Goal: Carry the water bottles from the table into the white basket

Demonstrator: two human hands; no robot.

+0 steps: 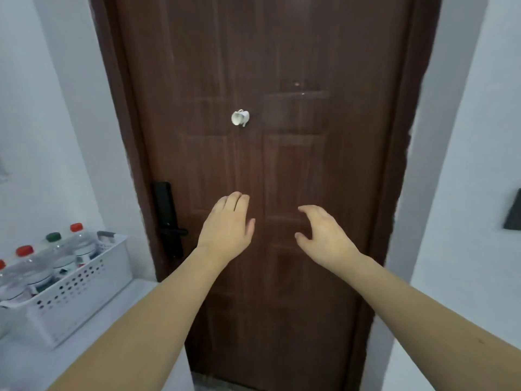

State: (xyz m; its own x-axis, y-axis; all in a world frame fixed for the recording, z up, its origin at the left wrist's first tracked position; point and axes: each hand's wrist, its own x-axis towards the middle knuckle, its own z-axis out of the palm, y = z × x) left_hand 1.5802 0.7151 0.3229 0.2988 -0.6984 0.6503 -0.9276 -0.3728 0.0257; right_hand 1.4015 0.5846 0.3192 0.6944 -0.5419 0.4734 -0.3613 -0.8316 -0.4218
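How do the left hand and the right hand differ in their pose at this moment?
The left hand is fairly flat with fingers together; the right hand is cupped, fingers curled with the thumb apart. The left hand reaches slightly higher than the right hand. Both are empty, held before the brown door.

A shut brown door (282, 153) with a black lock (168, 218) at its left edge and a white peephole cover (240, 117), between white walls (42, 136).

text: none legible | bottle labels (42, 280): too blurred to read
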